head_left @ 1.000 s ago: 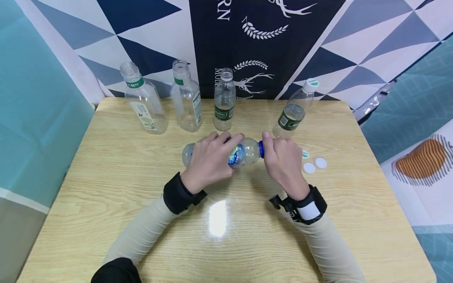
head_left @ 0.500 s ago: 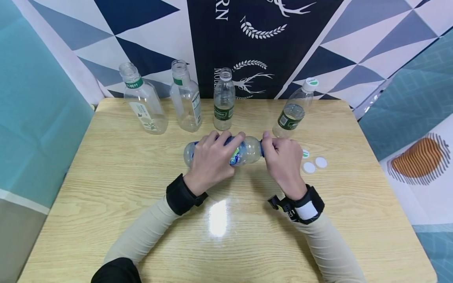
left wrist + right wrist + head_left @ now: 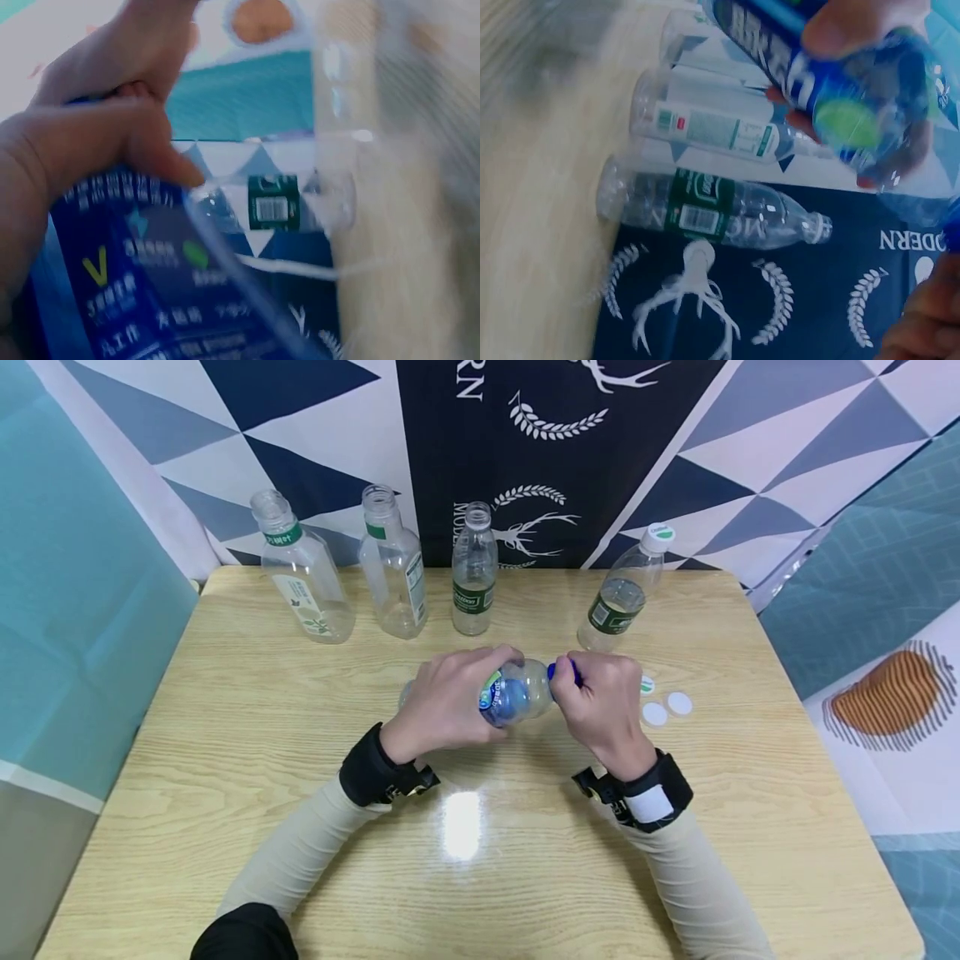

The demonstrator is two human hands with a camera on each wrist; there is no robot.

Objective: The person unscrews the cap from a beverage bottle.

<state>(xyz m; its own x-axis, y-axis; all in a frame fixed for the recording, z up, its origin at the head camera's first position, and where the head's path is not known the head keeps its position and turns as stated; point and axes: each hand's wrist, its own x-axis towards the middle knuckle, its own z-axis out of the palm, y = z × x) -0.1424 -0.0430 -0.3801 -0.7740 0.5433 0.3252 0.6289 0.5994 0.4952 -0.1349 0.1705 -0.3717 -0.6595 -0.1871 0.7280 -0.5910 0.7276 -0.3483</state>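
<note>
A clear plastic bottle (image 3: pixel 531 689) with a blue label lies sideways between my hands in the head view, its neck to the right. My left hand (image 3: pixel 452 697) grips it round the body and hides most of its lower half. At the neck, my right hand (image 3: pixel 606 702) pinches the blue cap (image 3: pixel 565 672) between thumb and curled fingers. The left wrist view shows the blue label (image 3: pixel 180 277) close up, with my left thumb over it. In the right wrist view, the label's green spot (image 3: pixel 847 124) shows beside my left fingers.
Three uncapped clear bottles stand along the back: two square ones (image 3: pixel 309 589) (image 3: pixel 395 581) and a green-labelled one (image 3: pixel 472 597). A bottle with a white cap (image 3: pixel 618 602) stands behind my right hand. Several loose caps (image 3: pixel 654 714) lie right of it on the wooden table (image 3: pixel 225 777).
My right hand has twisted at the neck, so the blue cap now shows above the thumb. The left hand and bottle have rolled slightly, and the bottle's neck end sits a little nearer me.
</note>
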